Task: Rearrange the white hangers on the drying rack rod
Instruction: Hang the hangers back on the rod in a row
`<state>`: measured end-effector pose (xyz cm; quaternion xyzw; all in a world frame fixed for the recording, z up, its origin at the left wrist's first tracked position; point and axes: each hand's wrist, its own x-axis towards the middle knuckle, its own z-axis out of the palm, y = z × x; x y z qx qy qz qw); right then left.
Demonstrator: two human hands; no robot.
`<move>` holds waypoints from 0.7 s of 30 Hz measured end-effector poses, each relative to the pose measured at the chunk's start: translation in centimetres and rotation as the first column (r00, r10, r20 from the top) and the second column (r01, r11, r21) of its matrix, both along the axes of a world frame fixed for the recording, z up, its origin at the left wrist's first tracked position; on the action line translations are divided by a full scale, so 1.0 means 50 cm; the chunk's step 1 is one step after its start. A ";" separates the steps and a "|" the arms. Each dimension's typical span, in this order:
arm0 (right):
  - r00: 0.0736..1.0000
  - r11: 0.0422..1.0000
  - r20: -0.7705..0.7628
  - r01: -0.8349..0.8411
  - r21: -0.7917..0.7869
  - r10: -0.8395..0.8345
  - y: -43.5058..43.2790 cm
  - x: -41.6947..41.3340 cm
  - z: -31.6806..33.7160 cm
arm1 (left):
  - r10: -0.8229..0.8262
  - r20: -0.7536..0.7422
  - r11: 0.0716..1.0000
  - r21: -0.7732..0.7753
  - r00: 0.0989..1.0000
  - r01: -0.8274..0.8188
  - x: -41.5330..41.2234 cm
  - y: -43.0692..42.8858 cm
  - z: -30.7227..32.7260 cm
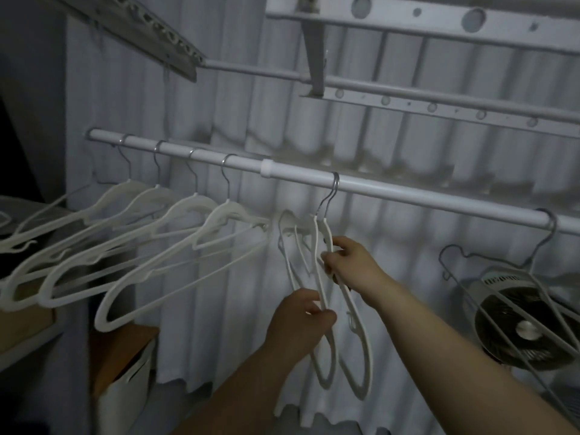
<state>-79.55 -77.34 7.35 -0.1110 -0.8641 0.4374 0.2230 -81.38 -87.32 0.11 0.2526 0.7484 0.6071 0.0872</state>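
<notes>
White hangers [317, 255] hang paired on the rod [408, 194]; left grip [298, 321] pinches one, right grip [348, 262] clasps the other.

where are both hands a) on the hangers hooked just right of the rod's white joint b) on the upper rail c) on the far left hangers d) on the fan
a: the left hand and right hand both grip the white hangers hooked on the rod just right of its joint

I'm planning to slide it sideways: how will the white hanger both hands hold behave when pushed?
The held hanger looks thin, so probably light and springy. Its metal hook sits on the smooth rod, so it likely slides and swings.
</notes>
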 end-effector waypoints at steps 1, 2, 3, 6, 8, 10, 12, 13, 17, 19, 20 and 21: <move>1.000 1.000 -0.007 -0.007 0.002 0.007 -0.009 -0.010 0.000 | 0.007 -0.004 1.000 0.000 1.000 -0.007 -0.009 -0.013 0.000; 1.000 1.000 -0.011 -0.011 0.004 0.011 -0.017 -0.021 -0.001 | 0.015 -0.013 1.000 0.006 1.000 -0.015 -0.017 -0.026 0.001; 1.000 1.000 -0.012 -0.012 0.006 0.012 -0.025 -0.032 -0.001 | 0.020 -0.024 1.000 0.016 1.000 -0.020 -0.025 -0.040 0.001; 1.000 1.000 -0.010 -0.011 0.011 0.011 -0.044 -0.064 -0.006 | -0.001 0.076 0.994 0.105 0.997 -0.007 -0.050 -0.077 0.001; 0.999 1.000 -0.033 -0.019 0.025 0.019 -0.056 -0.085 -0.014 | -0.024 0.137 0.985 0.172 0.990 0.000 -0.063 -0.101 -0.001; 0.997 1.000 -0.078 -0.015 0.025 0.017 -0.068 -0.101 -0.026 | -0.040 0.136 0.978 0.207 0.990 0.011 -0.073 -0.118 -0.008; 0.991 1.000 -0.133 0.002 -0.007 -0.003 -0.078 -0.114 -0.037 | -0.044 0.125 0.973 0.231 0.991 0.014 -0.081 -0.133 -0.013; 0.988 0.999 -0.157 0.013 -0.031 -0.017 -0.082 -0.119 -0.043 | -0.040 0.123 0.969 0.245 0.992 0.009 -0.084 -0.139 -0.016; 0.974 0.992 -0.217 0.036 -0.119 -0.062 -0.092 -0.127 -0.056 | 0.021 0.083 0.961 0.273 0.996 -0.043 -0.093 -0.156 -0.022; 0.971 0.990 -0.230 0.041 -0.133 -0.071 -0.093 -0.128 -0.057 | 0.050 0.065 0.958 0.278 0.997 -0.066 -0.094 -0.157 -0.023; 0.970 0.990 -0.234 0.042 -0.134 -0.073 -0.093 -0.129 -0.057 | 0.062 0.065 0.956 0.281 0.996 -0.078 -0.095 -0.156 -0.023; 0.969 0.990 -0.237 0.044 -0.136 -0.075 -0.093 -0.130 -0.057 | 0.071 0.068 0.955 0.283 0.995 -0.088 -0.096 -0.155 -0.022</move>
